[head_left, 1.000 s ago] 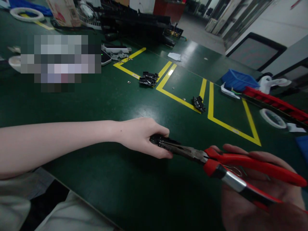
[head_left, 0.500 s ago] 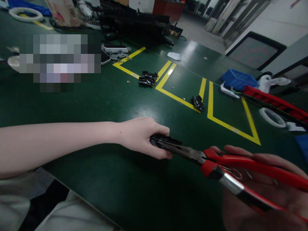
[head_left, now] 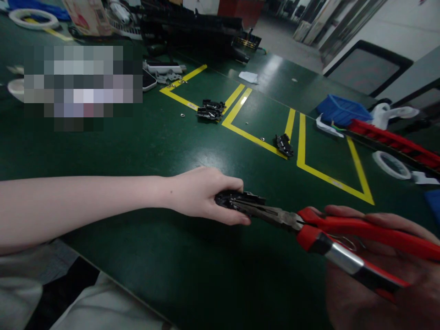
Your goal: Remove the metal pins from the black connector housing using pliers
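My left hand is closed around a small black part above the green table. At the lower right my right hand grips red-handled long-nose pliers. The jaws of the pliers reach over the black part, with their tips at it near my left thumb and forefinger. Whether the tips pinch anything is too small to tell. A thin wire loop shows between the handles.
Yellow tape marks bays beyond my hands. Black assemblies lie on the tape. A blue bin, a red rack and a white ring stand right; black equipment lies at the back.
The pliers and my right hand have shifted slightly to the right. My left hand still holds the black part in nearly the same place.
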A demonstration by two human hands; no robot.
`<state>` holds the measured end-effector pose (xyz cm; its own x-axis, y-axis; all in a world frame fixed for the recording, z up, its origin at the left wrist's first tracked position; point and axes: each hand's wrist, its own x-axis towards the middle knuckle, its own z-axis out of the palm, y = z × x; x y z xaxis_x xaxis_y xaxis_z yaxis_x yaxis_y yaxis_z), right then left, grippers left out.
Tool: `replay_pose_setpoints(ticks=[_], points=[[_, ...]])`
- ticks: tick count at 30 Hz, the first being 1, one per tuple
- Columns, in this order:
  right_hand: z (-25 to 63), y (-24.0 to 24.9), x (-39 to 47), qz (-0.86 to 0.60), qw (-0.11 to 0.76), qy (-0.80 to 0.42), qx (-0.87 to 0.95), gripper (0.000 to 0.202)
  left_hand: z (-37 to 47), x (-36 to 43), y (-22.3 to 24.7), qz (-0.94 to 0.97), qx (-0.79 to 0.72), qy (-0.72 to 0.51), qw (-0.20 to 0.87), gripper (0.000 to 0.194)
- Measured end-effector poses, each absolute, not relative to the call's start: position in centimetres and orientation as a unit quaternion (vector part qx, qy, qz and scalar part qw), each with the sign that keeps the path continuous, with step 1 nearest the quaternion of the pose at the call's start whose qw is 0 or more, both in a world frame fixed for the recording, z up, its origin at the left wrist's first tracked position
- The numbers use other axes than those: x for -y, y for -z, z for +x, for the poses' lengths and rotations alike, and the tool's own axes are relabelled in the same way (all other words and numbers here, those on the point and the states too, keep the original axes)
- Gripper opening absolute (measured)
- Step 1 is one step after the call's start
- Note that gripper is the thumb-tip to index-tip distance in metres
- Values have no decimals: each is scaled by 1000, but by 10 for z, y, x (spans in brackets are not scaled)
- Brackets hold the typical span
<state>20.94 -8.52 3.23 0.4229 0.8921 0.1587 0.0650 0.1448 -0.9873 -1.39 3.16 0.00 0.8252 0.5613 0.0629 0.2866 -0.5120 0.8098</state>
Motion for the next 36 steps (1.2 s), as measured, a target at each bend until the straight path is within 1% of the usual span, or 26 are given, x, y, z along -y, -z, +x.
replay_pose_setpoints(ticks=[3,8,13,15,22,28,30,34,36], points=[[210,-32,85,-565,632,-354,396,39,-14,-32,0,875,-246,-149,390,40],[211,-32,82,-567,646,-362,361,45,-14,-33,-1,878,-237,-140,392,40],[207,-32,82,-561,657,-380,330,34,-15,-33,-1,884,-236,-137,379,41],[205,-33,82,-565,654,-385,325,33,-14,-33,-2,885,-238,-131,378,42],[204,-34,81,-570,642,-360,365,45,-14,-34,-2,890,-241,-119,368,42],[210,-30,86,-552,646,-315,423,52,-14,-35,-4,888,-237,-100,382,43],[211,-30,85,-552,647,-313,423,50,-14,-35,-4,889,-236,-100,379,42],[211,-29,81,-567,639,-361,375,38,-14,-34,-1,887,-239,-116,378,40],[212,-28,79,-578,634,-367,358,38,-13,-34,0,885,-243,-120,379,39]])
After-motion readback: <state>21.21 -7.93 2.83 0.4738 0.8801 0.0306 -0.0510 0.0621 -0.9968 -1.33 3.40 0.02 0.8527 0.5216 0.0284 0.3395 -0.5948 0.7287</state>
